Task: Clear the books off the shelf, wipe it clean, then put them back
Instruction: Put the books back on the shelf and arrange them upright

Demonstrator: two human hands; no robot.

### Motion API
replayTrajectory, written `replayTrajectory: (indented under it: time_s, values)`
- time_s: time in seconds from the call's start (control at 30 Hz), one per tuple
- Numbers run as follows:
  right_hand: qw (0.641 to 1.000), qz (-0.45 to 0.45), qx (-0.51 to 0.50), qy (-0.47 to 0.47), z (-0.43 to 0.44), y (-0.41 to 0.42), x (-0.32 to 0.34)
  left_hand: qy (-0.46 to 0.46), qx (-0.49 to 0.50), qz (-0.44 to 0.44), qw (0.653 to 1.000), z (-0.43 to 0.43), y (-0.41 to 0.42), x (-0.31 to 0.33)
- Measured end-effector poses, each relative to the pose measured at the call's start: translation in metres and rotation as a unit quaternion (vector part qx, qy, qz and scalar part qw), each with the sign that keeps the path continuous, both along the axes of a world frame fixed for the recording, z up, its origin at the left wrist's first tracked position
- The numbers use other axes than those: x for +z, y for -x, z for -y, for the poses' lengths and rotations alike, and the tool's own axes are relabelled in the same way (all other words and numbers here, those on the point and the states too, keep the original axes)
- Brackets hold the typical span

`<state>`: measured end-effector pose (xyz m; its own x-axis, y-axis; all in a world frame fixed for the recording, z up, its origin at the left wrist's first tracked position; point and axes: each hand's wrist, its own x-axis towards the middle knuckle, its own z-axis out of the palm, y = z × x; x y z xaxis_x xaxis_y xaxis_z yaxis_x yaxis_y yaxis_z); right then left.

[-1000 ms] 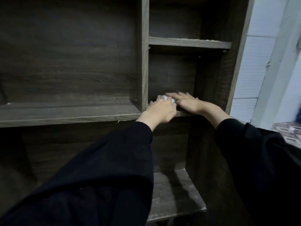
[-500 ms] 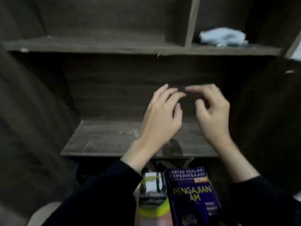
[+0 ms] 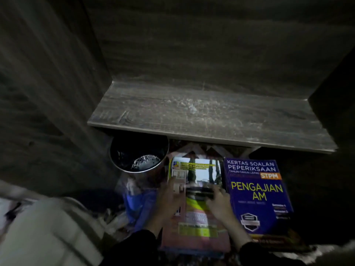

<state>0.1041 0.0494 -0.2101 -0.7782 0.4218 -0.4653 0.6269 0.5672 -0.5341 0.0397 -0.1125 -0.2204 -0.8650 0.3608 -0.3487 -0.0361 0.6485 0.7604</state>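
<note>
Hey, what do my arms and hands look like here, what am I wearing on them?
The left hand and right hand are bare, with no gloves. The left sleeve and right sleeve are black and long, ending at the wrists. The picture is too dim and blurred to show any ring or watch.

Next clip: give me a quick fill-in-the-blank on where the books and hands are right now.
The left hand and right hand both touch the photo-cover book, lying ____ of the purple book.
The purple book's yellow title reads PENGAJIAN ____.
The shelf board holds ____ books.
The round bin stands partly ____ that board.
Missing: left; AM; no; under.
</note>
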Motion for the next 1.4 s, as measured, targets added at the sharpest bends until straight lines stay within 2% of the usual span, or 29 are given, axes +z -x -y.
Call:
replayTrajectory:
  time_s: [0.07,0.17,0.27,0.37,0.5,0.57,0.83,1.0,1.13,1.3,1.4]
  values:
    - [0.997,0.068,0.037,-0.015,0.004,-0.007,-0.016,0.003,0.009,0.052,0.999,0.007,-0.002,-0.048]
    - [0.992,0.093,0.066,-0.053,0.009,-0.014,-0.034,0.011,0.052,0.087,0.995,0.013,-0.004,-0.093]
    - [0.989,0.119,0.057,-0.063,0.010,-0.020,-0.047,-0.064,0.075,0.115,0.988,0.010,-0.005,-0.087]
    - [0.990,0.123,0.023,-0.063,0.006,-0.026,-0.057,-0.094,0.094,0.154,0.979,0.001,-0.001,-0.072]
    - [0.993,0.089,-0.074,0.030,0.000,-0.028,-0.064,-0.115,0.109,0.176,0.972,-0.003,0.000,-0.074]
    - [0.991,0.078,-0.089,0.060,-0.001,-0.029,-0.063,-0.122,0.112,0.186,0.968,-0.004,0.002,-0.074]
    - [0.995,0.074,-0.022,0.065,0.009,-0.040,-0.063,-0.137,0.144,0.179,0.964,0.002,0.004,-0.068]
    - [0.995,0.099,-0.007,0.010,0.015,-0.039,-0.057,-0.116,0.145,0.176,0.967,0.009,0.010,-0.062]
    - [0.986,0.037,-0.115,0.114,0.005,-0.029,-0.064,-0.113,0.129,0.165,0.971,0.005,0.009,-0.054]
    - [0.947,-0.022,-0.233,0.221,0.005,-0.025,-0.071,-0.078,0.106,0.124,0.984,0.004,0.007,-0.042]
    - [0.934,-0.023,-0.245,0.260,-0.001,-0.022,-0.071,-0.042,0.079,0.090,0.992,0.004,0.003,-0.037]
